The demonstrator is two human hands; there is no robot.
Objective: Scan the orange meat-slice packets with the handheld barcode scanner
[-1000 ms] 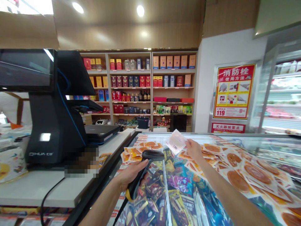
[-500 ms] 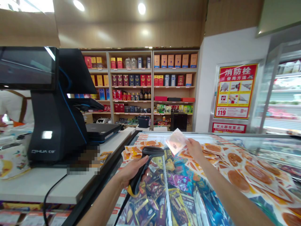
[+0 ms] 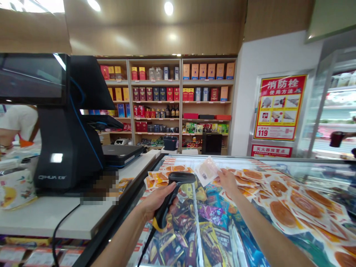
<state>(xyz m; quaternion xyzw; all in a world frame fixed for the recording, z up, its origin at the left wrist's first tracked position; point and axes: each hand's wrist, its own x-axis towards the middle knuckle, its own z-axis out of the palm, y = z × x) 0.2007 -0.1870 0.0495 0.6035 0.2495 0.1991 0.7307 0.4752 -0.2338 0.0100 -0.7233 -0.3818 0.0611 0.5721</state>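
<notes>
The glass-topped freezer (image 3: 128,202) carries flat, overlapping packs (image 3: 283,213) along its right side, above crinkled, glossy wrappers (image 3: 180,239). Nearer its left edge, the left hand (image 3: 160,200) wraps round a smooth black scanner (image 3: 182,177). Toward the far edge, the right hand (image 3: 228,180) pinches a thin, pale square packet (image 3: 206,171).

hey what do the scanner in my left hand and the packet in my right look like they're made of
The scanner looks like hard plastic, satin black with yellow at the handle's end; its smooth, molded curves suggest that. The packet seems to be thin plastic film, pale with a soft sheen, though coated paper is possible.
</notes>
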